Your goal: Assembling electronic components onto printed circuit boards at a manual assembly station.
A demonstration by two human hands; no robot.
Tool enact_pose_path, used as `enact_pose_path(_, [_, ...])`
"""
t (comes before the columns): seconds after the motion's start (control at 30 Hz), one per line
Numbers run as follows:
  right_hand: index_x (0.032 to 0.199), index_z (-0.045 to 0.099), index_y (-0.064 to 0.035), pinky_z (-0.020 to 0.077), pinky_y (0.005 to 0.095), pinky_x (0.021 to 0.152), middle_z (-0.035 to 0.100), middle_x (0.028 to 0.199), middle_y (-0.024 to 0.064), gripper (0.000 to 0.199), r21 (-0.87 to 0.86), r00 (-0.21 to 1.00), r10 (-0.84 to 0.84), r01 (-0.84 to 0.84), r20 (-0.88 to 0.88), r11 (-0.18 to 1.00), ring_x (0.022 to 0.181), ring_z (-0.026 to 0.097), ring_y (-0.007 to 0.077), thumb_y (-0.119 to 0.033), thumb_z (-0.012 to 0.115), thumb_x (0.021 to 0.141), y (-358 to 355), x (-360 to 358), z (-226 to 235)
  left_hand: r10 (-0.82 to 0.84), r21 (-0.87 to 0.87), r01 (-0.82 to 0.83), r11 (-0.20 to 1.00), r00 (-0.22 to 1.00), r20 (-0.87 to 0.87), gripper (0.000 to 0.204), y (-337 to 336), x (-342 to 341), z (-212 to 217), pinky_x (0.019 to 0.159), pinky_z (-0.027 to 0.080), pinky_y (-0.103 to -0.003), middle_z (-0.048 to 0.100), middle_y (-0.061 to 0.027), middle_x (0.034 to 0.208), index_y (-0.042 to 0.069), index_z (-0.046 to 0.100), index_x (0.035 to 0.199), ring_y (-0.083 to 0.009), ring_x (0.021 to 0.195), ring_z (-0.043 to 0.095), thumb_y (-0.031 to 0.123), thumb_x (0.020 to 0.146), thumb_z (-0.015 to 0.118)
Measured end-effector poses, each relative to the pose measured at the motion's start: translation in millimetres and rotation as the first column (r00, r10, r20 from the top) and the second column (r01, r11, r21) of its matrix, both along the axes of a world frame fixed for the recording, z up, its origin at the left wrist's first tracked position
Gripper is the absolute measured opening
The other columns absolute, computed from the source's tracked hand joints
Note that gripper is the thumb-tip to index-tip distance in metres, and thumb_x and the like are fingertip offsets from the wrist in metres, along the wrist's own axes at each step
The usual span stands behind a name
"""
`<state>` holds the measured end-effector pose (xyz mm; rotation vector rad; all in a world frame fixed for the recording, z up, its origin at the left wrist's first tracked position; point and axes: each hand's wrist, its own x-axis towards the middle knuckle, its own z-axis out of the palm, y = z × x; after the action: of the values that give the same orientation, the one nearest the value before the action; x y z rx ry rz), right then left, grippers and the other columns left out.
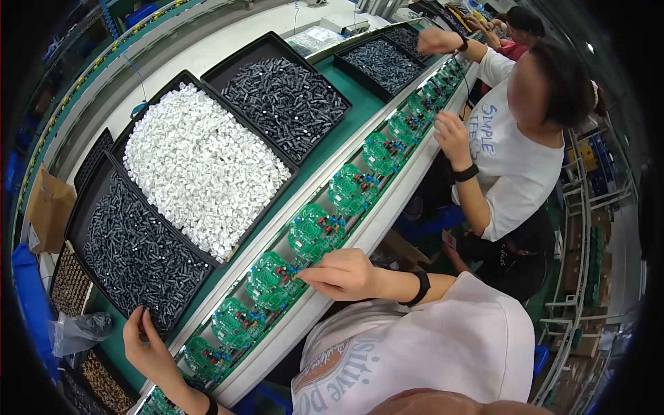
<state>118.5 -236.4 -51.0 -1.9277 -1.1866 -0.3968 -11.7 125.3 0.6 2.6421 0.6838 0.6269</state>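
Note:
My left hand (148,351) is at the near corner of a black tray (77,238) heaped with small dark cylindrical parts (138,252). Its fingers are curled together over the parts, and anything between them is too dark to make out. Over on the line, my right hand (344,274) is closed in a pinch at the right edge of a green circuit board (271,280). Whatever its fingertips hold is too small to name. The board carries small red, blue and white components.
Several more green boards (315,232) run in a row along a white-edged rail. Beyond it stand a tray of white parts (200,166) and another of dark parts (280,100). A co-worker (515,138) works at the right. A clear plastic bag (81,333) lies at the left.

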Motion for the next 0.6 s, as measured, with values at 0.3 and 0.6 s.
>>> enact_pose_path(0.3, [0.106, 0.074, -0.0062, 0.0435, 0.0324, 0.047, 0.057, 0.069, 0.0021, 0.030, 0.036, 0.999, -0.026, 0.025, 0.029, 0.999, 0.056, 0.057, 0.0180, 0.000, 0.079, 0.078, -2, -2, -1, -0.043, 0.041, 0.042, 0.998, 0.999, 0.020, 0.018, -3, 1, 4, 0.063, 0.045, -0.028, 0.072, -0.0069, 0.095, -0.001, 0.070, 0.114, -0.0121, 0.073, 0.058, 0.011, 0.102, 0.064])
enact_pose_path(0.6, [0.103, 0.073, -0.0090, 0.0419, 0.0355, 0.046, 0.058, 0.066, 0.0052, 0.027, -0.048, 0.985, -0.059, 0.067, 0.162, 0.997, 0.052, 0.055, 0.0228, 0.003, 0.074, 0.078, 7, -6, -11, 0.040, -0.014, -0.037, 0.999, 0.968, 0.249, 0.015, 10, -10, 20, 0.075, 0.053, -0.028, 0.071, -0.0088, 0.097, 0.000, 0.068, 0.109, -0.0142, 0.083, 0.064, 0.011, 0.105, 0.058])
